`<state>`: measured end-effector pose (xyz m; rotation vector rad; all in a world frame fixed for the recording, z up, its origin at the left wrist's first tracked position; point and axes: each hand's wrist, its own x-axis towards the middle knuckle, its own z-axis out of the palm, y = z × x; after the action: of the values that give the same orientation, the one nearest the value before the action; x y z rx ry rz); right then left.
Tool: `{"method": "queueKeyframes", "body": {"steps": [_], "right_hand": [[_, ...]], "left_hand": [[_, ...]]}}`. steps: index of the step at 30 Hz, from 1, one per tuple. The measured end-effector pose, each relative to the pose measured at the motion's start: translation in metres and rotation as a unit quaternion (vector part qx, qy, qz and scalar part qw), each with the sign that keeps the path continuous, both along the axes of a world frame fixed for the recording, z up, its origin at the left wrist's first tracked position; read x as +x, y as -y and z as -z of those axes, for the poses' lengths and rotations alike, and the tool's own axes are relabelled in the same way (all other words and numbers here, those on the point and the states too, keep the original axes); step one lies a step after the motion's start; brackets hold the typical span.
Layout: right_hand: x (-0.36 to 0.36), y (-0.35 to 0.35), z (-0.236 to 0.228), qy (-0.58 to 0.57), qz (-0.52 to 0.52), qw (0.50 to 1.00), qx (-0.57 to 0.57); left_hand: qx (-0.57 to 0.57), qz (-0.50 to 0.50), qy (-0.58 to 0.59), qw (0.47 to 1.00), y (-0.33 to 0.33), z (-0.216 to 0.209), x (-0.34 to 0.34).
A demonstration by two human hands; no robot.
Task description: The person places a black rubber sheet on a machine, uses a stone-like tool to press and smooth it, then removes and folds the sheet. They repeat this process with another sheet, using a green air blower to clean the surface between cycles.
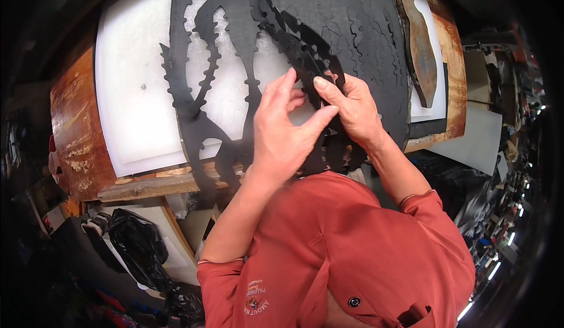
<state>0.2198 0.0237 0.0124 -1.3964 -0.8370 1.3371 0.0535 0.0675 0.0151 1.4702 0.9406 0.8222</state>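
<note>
A black sheet [367, 101] of soft-looking material lies on a white board, with long notched openings at left and cut outlines at right. My right hand [357, 109] pinches a bundle of long black cut pieces [299, 54] with notched edges, thumb on top. The bundle slants up and to the left above the sheet. Close beside its lower end is my left hand [279, 131], thumb and index finger spread apart. Its fingertips reach the bundle's side; whether they touch it I cannot tell. Narrow notched strips of the sheet [202, 131] hang toward the table's front edge.
The white board [138, 87] rests on a worn wooden table [82, 122]. At the right lies a long, rounded, rusty-looking plate [418, 52], perhaps a cutting die. Below left hangs a black plastic bag [138, 240]. Dark stacked sheets [458, 178] stand below right.
</note>
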Motion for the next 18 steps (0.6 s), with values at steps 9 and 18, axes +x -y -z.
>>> {"method": "queueKeyframes", "body": {"steps": [9, 18], "right_hand": [[-0.01, -0.004, -0.002, 0.054, 0.028, 0.997, 0.044], [0.037, -0.027, -0.048, 0.126, 0.148, 0.974, 0.114]], "left_hand": [[-0.14, -0.014, 0.169, 0.975, 0.012, 0.01, 0.003], [-0.252, -0.083, 0.186, 0.946, 0.0, 0.021, -0.018]]}}
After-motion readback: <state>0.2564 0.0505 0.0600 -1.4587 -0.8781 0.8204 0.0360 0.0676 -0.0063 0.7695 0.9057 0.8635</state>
